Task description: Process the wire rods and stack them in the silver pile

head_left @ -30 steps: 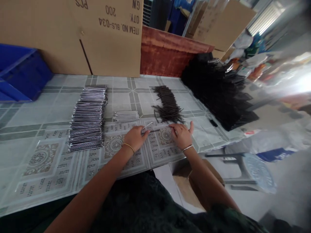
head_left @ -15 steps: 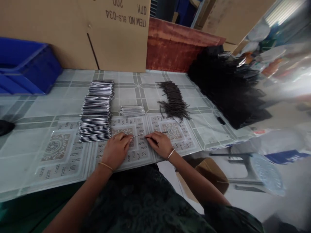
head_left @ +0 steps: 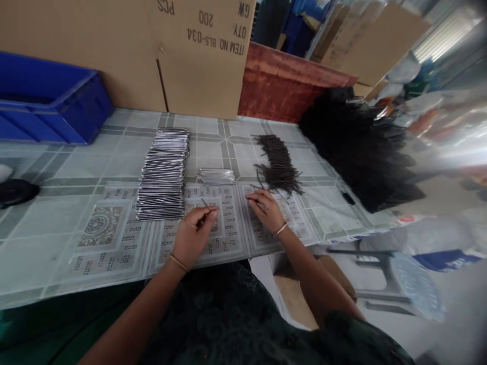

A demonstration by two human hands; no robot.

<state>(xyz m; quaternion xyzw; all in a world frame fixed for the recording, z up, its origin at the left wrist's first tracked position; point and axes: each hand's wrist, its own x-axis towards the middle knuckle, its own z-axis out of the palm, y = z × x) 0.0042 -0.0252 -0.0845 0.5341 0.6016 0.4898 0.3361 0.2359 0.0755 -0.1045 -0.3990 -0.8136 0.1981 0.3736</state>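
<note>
My left hand [head_left: 195, 230] is closed in a pinch on a thin rod [head_left: 204, 203], whose end sticks up past the fingers. To its right, my right hand [head_left: 267, 209] pinches something small and dark by the fingertips, too small to name. The hands are apart above the patterned tablecloth [head_left: 205, 144]. A long stack of shiny metal rods [head_left: 163, 172] lies beyond my left hand. Between the stacks is a small group of thin silver rods [head_left: 216, 176]. Past my right hand lies a pile of dark brown sticks [head_left: 279, 165].
A blue bin [head_left: 81, 109] stands at the back left, with a black object [head_left: 17, 192] near it. Cardboard [head_left: 198, 76] rises along the back edge. A black heap [head_left: 357, 147] covers the right side. A stool [head_left: 416, 286] and an open box [head_left: 294, 296] are below.
My hands have moved apart. The thin rod that lay between them now points up from my left hand, and my right hand has moved away to the right. The view has shifted slightly.
</note>
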